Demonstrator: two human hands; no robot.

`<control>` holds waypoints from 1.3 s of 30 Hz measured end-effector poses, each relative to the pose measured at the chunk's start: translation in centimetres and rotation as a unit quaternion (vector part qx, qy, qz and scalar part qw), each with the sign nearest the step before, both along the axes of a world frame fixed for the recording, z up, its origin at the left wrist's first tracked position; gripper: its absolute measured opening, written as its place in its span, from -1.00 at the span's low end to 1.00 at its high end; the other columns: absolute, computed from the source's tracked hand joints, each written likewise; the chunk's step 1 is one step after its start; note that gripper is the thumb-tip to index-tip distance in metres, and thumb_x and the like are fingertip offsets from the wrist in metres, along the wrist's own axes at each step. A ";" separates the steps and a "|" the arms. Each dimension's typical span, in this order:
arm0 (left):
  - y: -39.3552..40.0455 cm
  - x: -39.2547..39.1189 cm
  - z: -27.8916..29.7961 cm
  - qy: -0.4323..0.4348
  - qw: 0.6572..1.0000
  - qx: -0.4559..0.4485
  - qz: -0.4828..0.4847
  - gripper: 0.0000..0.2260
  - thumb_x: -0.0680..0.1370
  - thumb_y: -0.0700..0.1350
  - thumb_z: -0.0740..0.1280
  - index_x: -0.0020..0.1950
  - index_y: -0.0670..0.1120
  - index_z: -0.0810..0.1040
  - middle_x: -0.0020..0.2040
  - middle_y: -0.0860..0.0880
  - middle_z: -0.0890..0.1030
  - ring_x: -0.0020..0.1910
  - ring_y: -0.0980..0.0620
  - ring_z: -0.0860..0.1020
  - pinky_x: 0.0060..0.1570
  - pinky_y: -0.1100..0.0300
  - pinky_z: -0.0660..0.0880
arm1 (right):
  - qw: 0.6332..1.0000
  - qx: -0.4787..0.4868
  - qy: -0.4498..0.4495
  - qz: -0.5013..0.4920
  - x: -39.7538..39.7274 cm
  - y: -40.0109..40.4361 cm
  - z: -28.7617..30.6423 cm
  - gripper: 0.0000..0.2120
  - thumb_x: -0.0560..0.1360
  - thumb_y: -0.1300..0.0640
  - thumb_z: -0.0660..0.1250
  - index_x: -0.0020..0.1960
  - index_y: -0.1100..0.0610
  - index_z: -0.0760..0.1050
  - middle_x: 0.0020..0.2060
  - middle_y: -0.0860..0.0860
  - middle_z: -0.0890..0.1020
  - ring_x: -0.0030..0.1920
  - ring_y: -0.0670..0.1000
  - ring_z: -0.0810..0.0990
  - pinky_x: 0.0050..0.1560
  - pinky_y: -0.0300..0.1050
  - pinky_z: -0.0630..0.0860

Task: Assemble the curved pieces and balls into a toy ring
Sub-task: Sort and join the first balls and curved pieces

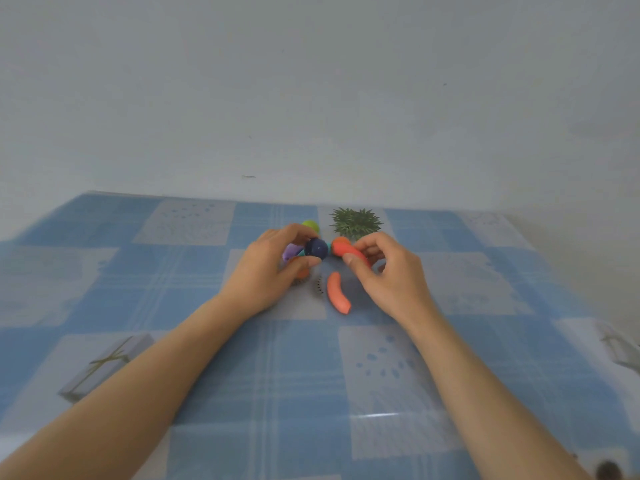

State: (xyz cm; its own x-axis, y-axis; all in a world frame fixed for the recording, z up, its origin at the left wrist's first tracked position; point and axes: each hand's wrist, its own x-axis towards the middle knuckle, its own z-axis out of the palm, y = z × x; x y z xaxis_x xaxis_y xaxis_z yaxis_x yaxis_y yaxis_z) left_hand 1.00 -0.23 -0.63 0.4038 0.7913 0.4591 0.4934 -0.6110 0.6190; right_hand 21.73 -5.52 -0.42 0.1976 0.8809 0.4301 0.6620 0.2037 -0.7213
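Observation:
My left hand [268, 271] pinches a dark blue ball [316, 248] between thumb and fingers, just above the table. Behind that hand show a purple curved piece [291, 251], a bit of teal and an orange part [300, 268], mostly hidden. My right hand [384, 271] grips an orange curved piece [346, 250], its blunt end a short gap from the blue ball. A second orange curved piece [337, 296] lies loose on the table between my hands. A lime green ball [310, 224] rests behind my left hand.
The table [242, 375] wears a blue and white checked cloth and meets a plain wall at the back. A small spiky green plant [356, 221] stands behind my right hand. A wrapped box [104, 365] lies near left, another object at the right edge [620, 344].

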 end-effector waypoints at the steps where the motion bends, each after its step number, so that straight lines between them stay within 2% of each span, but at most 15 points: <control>1: 0.0 0.0 0.0 -0.006 1.000 -0.005 0.001 -0.74 0.53 -0.09 0.44 0.21 -0.01 0.58 0.08 0.07 0.65 0.13 0.01 0.55 0.04 0.56 0.29 | 1.000 0.005 0.002 0.004 -0.1 -0.1 0.1 -0.92 0.49 0.12 0.48 -0.06 0.08 0.60 -0.18 -0.23 0.64 -0.09 -0.23 0.56 -0.16 -0.48 0.40; 6: -0.2 0.1 0.2 -0.016 1.000 -0.009 -0.001 -0.73 0.54 -0.12 0.46 0.23 -0.02 0.57 0.10 0.16 0.61 0.17 0.04 0.54 0.07 0.57 0.27 | 1.000 0.013 0.001 0.019 -0.2 -0.2 0.2 -0.92 0.49 0.13 0.48 -0.07 0.04 0.60 -0.15 -0.22 0.65 -0.07 -0.21 0.57 -0.15 -0.48 0.38; 12: -0.4 0.1 0.4 -0.021 1.000 0.000 -0.002 -0.74 0.53 -0.13 0.46 0.21 -0.02 0.58 0.12 0.14 0.63 0.16 0.05 0.54 0.07 0.56 0.29 | 1.000 0.023 -0.002 0.019 -0.3 -0.2 0.1 -0.92 0.49 0.10 0.49 -0.07 0.04 0.60 -0.17 -0.21 0.65 -0.09 -0.17 0.59 -0.14 -0.47 0.39; 16: -0.6 0.2 0.6 -0.024 1.000 0.004 0.001 -0.73 0.52 -0.12 0.47 0.20 -0.03 0.57 0.13 0.19 0.62 0.16 0.09 0.54 0.09 0.56 0.27 | 0.999 0.040 -0.002 0.029 -0.3 -0.3 0.3 -0.86 0.50 0.11 0.48 -0.09 -0.10 0.56 -0.14 -0.19 0.67 -0.09 -0.14 0.60 -0.13 -0.47 0.38; 19: -0.8 0.1 0.9 -0.041 0.999 0.005 -0.005 -0.71 0.51 -0.05 0.47 0.20 0.00 0.54 0.14 0.16 0.63 0.20 0.12 0.56 0.15 0.49 0.31 | 0.997 0.067 -0.003 0.037 -0.4 -0.3 0.5 -0.89 0.51 0.12 0.47 -0.04 -0.07 0.58 -0.11 -0.13 0.70 -0.09 -0.09 0.61 -0.10 -0.47 0.37; 22: -1.1 0.1 1.5 -0.080 0.997 -0.001 -0.019 -0.69 0.54 0.05 0.44 0.23 0.02 0.52 0.15 0.14 0.66 0.21 0.15 0.58 0.20 0.36 0.40 | 0.994 0.091 -0.027 0.053 -0.9 -0.1 1.2 -0.84 0.52 0.12 0.46 -0.02 -0.14 0.58 -0.10 -0.15 0.69 -0.07 -0.09 0.61 -0.04 -0.39 0.39; 25: -1.3 0.0 2.5 -0.107 0.994 -0.027 -0.023 -0.71 0.56 0.02 0.43 0.25 0.01 0.56 0.06 0.12 0.70 0.12 0.20 0.62 0.19 0.30 0.46 | 0.990 0.104 -0.071 0.069 -1.8 0.5 1.7 -0.88 0.53 0.15 0.44 0.06 0.02 0.63 -0.06 -0.12 0.69 -0.05 -0.05 0.60 -0.01 -0.26 0.45; 28: -0.6 -0.5 3.7 -0.094 0.994 -0.058 -0.020 -0.76 0.54 -0.03 0.46 0.20 0.01 0.60 -0.02 0.07 0.72 -0.08 0.18 0.66 0.10 0.17 0.57 | 0.991 0.079 -0.063 0.089 -2.9 1.3 2.1 -0.85 0.55 0.18 0.39 0.12 0.08 0.62 -0.01 -0.08 0.69 0.03 -0.02 0.60 0.04 -0.18 0.50; 31: 0.0 -1.4 4.8 -0.084 0.989 -0.123 -0.020 -0.75 0.53 -0.03 0.47 0.19 0.01 0.60 -0.02 0.05 0.71 -0.12 0.10 0.68 -0.02 0.08 0.64 | 0.994 0.056 -0.023 0.093 -3.7 1.9 2.6 -0.84 0.56 0.18 0.39 0.14 0.09 0.60 0.01 -0.09 0.69 0.03 -0.04 0.62 0.04 -0.12 0.54; 35: 0.5 -2.7 5.1 -0.056 0.988 -0.146 -0.012 -0.78 0.54 -0.05 0.44 0.18 0.05 0.61 -0.01 0.06 0.70 -0.09 0.10 0.67 -0.05 0.25 0.59 | 0.994 0.025 0.018 0.104 -4.4 2.2 3.0 -0.84 0.56 0.15 0.40 0.13 0.04 0.61 0.00 -0.19 0.68 0.03 -0.18 0.62 -0.01 -0.25 0.52; 37: 0.7 -3.3 4.9 -0.048 0.988 -0.145 0.010 -0.78 0.54 -0.02 0.43 0.18 0.04 0.61 -0.02 0.06 0.69 -0.08 0.08 0.66 -0.07 0.29 0.55 | 0.994 0.011 0.034 0.108 -4.5 2.3 2.9 -0.84 0.58 0.16 0.35 0.13 0.01 0.62 0.02 -0.22 0.67 0.06 -0.19 0.62 0.03 -0.21 0.54; 39: 0.8 -3.6 4.5 -0.054 0.985 -0.161 0.032 -0.78 0.55 0.01 0.43 0.18 0.03 0.61 -0.03 0.05 0.68 -0.08 0.05 0.66 -0.06 0.20 0.56 | 0.995 0.013 0.007 0.103 -4.0 2.7 2.7 -0.78 0.58 0.22 0.30 0.13 -0.01 0.63 0.02 -0.24 0.67 0.09 -0.12 0.61 0.09 -0.14 0.54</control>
State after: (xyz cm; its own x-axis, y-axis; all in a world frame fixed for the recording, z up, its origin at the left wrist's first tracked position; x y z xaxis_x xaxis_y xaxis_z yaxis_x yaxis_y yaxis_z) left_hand -2.62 0.59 3.87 0.3112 0.9250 0.2182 0.4451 -0.3447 0.8265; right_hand 17.69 -2.85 2.24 0.0203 0.8917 0.4522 0.5935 0.3532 -0.7232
